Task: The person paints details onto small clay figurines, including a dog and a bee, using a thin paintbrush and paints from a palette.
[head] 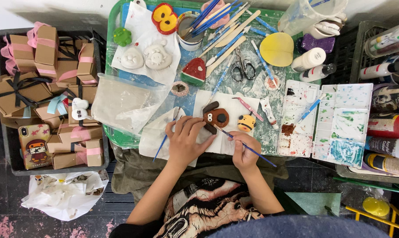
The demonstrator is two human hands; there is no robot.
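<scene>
Two hands meet at the brown dog figurine (pixel 216 117): your left hand (pixel 186 139) lies spread, fingers pinning its edge to the white paper (pixel 226 103), while your right hand (pixel 245 150) grips a blue paintbrush (pixel 248 148) touching it.

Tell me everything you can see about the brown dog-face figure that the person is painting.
The dog-face figure is a small flat piece, seemingly clay or plaster, painted reddish brown with darker brown ears, two white eyes and a dark nose. It lies face up on a white paper sheet on the green tray. The left hand steadies it, fingers at its lower left edge. The right hand holds a blue-handled brush whose tip reaches its lower right side.
</scene>
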